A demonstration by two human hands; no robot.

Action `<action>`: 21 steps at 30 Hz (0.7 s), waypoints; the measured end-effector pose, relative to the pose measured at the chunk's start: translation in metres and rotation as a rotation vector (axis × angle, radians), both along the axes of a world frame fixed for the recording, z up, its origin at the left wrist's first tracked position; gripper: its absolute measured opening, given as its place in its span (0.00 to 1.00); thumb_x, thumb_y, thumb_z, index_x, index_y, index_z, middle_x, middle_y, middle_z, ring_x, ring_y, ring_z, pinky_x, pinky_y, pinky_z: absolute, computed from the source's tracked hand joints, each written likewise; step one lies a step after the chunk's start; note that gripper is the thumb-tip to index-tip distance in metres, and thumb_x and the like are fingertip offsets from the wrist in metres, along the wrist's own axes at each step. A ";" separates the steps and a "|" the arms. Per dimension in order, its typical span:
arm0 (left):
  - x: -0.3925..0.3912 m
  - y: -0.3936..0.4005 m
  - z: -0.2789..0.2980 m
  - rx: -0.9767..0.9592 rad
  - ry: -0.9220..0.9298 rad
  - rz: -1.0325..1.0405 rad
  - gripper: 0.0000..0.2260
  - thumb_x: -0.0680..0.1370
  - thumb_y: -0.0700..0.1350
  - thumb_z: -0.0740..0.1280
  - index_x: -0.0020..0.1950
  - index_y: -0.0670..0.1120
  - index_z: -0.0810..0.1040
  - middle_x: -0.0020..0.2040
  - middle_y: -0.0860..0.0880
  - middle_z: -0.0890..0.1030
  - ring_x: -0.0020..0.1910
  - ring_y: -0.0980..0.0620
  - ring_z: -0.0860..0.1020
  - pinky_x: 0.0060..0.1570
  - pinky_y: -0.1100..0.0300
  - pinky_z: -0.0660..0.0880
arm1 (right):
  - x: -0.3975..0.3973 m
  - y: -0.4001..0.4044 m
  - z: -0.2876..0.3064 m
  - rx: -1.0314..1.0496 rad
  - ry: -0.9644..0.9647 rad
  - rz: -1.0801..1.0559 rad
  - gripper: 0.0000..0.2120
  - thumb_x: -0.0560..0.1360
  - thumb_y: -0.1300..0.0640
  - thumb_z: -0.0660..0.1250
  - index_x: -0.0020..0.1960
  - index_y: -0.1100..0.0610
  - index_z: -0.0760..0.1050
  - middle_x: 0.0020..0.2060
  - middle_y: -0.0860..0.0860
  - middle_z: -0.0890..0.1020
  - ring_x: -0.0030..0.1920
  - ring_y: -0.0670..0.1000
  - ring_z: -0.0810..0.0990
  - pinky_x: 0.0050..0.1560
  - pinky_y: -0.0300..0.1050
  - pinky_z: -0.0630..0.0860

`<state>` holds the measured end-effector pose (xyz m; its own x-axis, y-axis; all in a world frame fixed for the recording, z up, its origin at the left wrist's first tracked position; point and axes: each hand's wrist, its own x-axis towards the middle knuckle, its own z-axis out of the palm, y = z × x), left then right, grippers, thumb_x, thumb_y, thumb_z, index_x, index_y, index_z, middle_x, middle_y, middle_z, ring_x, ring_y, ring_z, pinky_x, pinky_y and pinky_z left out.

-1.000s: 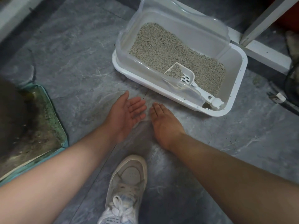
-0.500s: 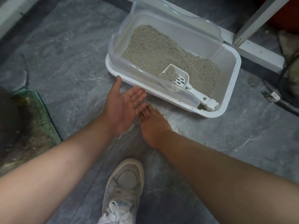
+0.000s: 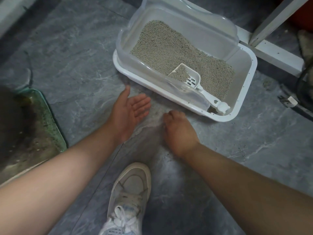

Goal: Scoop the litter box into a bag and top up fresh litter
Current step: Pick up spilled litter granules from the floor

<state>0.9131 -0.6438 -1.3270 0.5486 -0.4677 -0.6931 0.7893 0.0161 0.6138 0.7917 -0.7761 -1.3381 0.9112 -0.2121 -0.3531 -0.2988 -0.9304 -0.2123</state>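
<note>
A white litter box [image 3: 246, 92] with a clear plastic shield [image 3: 211, 31] stands on the grey floor, filled with grey-beige litter [image 3: 169, 46]. A white slotted scoop [image 3: 189, 77] lies in it, its bowl partly full of litter and its handle resting toward the near right corner. My left hand [image 3: 130, 112] is just in front of the box, palm up and cupped, fingers apart. My right hand [image 3: 177, 129] is beside it on the floor, palm down with fingers curled under. Scattered litter grains lie on the floor around both hands.
A dirty green-edged mat [image 3: 39, 133] lies at the left. My white sneaker [image 3: 130, 197] is on the floor below my hands. A white frame [image 3: 274, 53] runs behind the box, and a dark cable with a plug [image 3: 289, 102] lies at the right.
My right hand has pulled away from my left hand to the right and curled its fingers. My left hand stays cupped, palm up. The view shifted slightly.
</note>
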 end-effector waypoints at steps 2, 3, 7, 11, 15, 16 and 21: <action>-0.013 0.009 -0.011 0.084 0.025 0.031 0.29 0.81 0.64 0.55 0.66 0.41 0.76 0.62 0.42 0.82 0.61 0.47 0.81 0.65 0.51 0.73 | -0.003 -0.003 0.000 0.016 0.010 -0.164 0.16 0.77 0.61 0.61 0.64 0.61 0.73 0.61 0.59 0.72 0.59 0.60 0.70 0.61 0.48 0.69; -0.019 0.013 -0.016 0.115 0.040 0.046 0.28 0.81 0.63 0.55 0.64 0.41 0.77 0.62 0.41 0.81 0.60 0.46 0.81 0.64 0.52 0.74 | -0.003 -0.003 -0.002 0.031 0.037 -0.219 0.16 0.77 0.60 0.61 0.64 0.61 0.72 0.61 0.59 0.72 0.60 0.59 0.70 0.61 0.47 0.69; -0.038 0.022 -0.025 0.149 0.094 0.099 0.24 0.82 0.60 0.56 0.60 0.41 0.78 0.60 0.41 0.81 0.56 0.46 0.80 0.61 0.51 0.75 | 0.005 0.004 -0.009 0.145 0.073 -0.340 0.15 0.78 0.58 0.62 0.63 0.60 0.74 0.62 0.58 0.69 0.64 0.60 0.68 0.64 0.50 0.70; -0.040 0.024 -0.023 0.143 0.119 0.108 0.26 0.82 0.60 0.56 0.63 0.40 0.77 0.62 0.39 0.81 0.62 0.43 0.79 0.63 0.50 0.75 | 0.019 0.010 -0.010 0.149 0.047 -0.328 0.18 0.77 0.52 0.66 0.64 0.61 0.72 0.63 0.59 0.68 0.64 0.61 0.68 0.64 0.50 0.70; -0.039 0.025 -0.020 0.129 0.126 0.106 0.27 0.82 0.60 0.56 0.65 0.38 0.76 0.62 0.38 0.80 0.63 0.41 0.79 0.63 0.50 0.75 | 0.034 0.014 -0.009 0.053 0.033 -0.256 0.16 0.78 0.58 0.63 0.64 0.60 0.71 0.63 0.62 0.68 0.62 0.62 0.70 0.62 0.49 0.69; -0.039 0.025 -0.020 0.125 0.125 0.105 0.27 0.82 0.60 0.56 0.65 0.38 0.76 0.62 0.37 0.80 0.63 0.41 0.79 0.63 0.50 0.75 | 0.037 0.014 -0.008 0.031 0.036 -0.232 0.15 0.78 0.60 0.62 0.64 0.60 0.71 0.63 0.62 0.68 0.62 0.62 0.71 0.61 0.49 0.70; -0.039 0.027 -0.022 0.124 0.145 0.109 0.28 0.82 0.61 0.56 0.64 0.37 0.76 0.60 0.37 0.81 0.61 0.41 0.80 0.61 0.51 0.77 | 0.044 0.012 -0.003 -0.035 0.033 -0.108 0.17 0.78 0.67 0.58 0.66 0.62 0.70 0.63 0.61 0.70 0.62 0.61 0.72 0.60 0.50 0.72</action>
<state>0.8745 -0.6163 -1.3493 0.4818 -0.3168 -0.8170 0.8671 0.0377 0.4967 0.8358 -0.7640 -1.3407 0.8705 -0.3208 -0.3733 -0.4038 -0.8991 -0.1688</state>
